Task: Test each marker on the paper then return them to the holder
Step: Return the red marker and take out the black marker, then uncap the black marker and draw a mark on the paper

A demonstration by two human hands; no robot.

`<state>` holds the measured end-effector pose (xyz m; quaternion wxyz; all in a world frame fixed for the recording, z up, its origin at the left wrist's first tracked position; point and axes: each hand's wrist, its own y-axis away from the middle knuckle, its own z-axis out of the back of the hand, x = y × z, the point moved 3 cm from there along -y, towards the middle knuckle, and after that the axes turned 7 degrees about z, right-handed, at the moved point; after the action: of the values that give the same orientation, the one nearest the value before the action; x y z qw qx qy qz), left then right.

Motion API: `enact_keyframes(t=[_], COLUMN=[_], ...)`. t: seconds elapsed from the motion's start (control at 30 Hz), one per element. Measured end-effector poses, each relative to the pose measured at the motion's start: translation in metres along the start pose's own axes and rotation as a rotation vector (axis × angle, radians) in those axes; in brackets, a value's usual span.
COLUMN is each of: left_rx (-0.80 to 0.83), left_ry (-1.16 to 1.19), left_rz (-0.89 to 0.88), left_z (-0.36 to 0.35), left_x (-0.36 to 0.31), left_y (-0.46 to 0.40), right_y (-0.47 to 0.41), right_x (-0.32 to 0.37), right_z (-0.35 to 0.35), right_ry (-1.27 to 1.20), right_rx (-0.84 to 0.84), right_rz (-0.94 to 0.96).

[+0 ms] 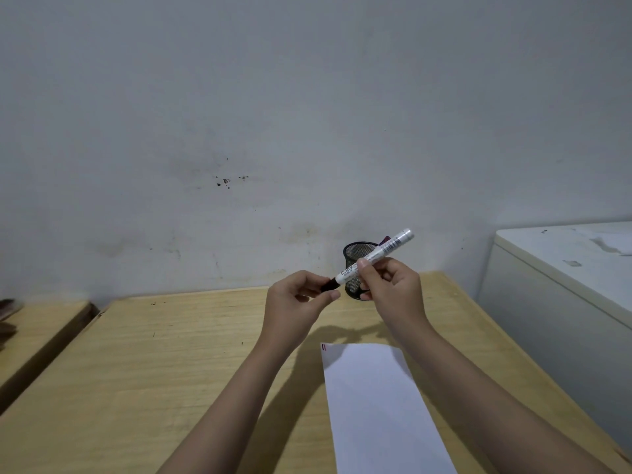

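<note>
A white marker (386, 250) with a black cap (329, 285) is held slanted in the air above the wooden table (171, 354). My right hand (393, 289) grips its barrel. My left hand (297, 299) pinches the black cap at its lower end. Behind the hands stands a black mesh holder (355, 254) near the wall, with a dark purple marker end (385, 239) poking out of it. A white sheet of paper (376, 405) lies on the table below my right forearm, with short red strokes (324, 347) at its far left corner.
A white cabinet (564, 268) stands to the right of the table. A second wooden surface (34, 330) lies to the left across a gap. The wall rises right behind the holder.
</note>
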<state>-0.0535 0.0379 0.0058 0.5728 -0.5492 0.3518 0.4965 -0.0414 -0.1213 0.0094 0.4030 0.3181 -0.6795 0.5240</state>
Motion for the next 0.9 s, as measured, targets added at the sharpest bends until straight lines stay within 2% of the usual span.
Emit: enact_keyframes(t=[0.17,0.33,0.5,0.67,0.77,0.9], left_rx=[0.039,0.127,0.116,0.086,0.165,0.315], left_ry=[-0.044,0.022,-0.01,-0.182,-0.38,-0.66], left_rz=[-0.05,0.005,0.028,0.14,0.225,0.25], left_z=[-0.007,-0.009,0.001,0.012,0.007,-0.007], left_x=[0.001,0.007,0.021,0.036,0.048,0.059], left_y=[0.003,-0.001,-0.008,-0.021,-0.034,-0.047], right_y=[0.005,0.007,0.001,0.007,0.013,0.017], right_x=[-0.011,-0.01,-0.004,-0.007,-0.011,-0.019], right_z=[-0.004,0.0,0.013,0.024,0.025,0.03], right_ry=[0.035,0.033,-0.066,-0.065,-0.059,-0.053], right_rx=[0.074,0.117,-0.042,-0.063,-0.047,-0.048], right_rz=[-0.063,-0.004,0.012,-0.001,-0.017,-0.066])
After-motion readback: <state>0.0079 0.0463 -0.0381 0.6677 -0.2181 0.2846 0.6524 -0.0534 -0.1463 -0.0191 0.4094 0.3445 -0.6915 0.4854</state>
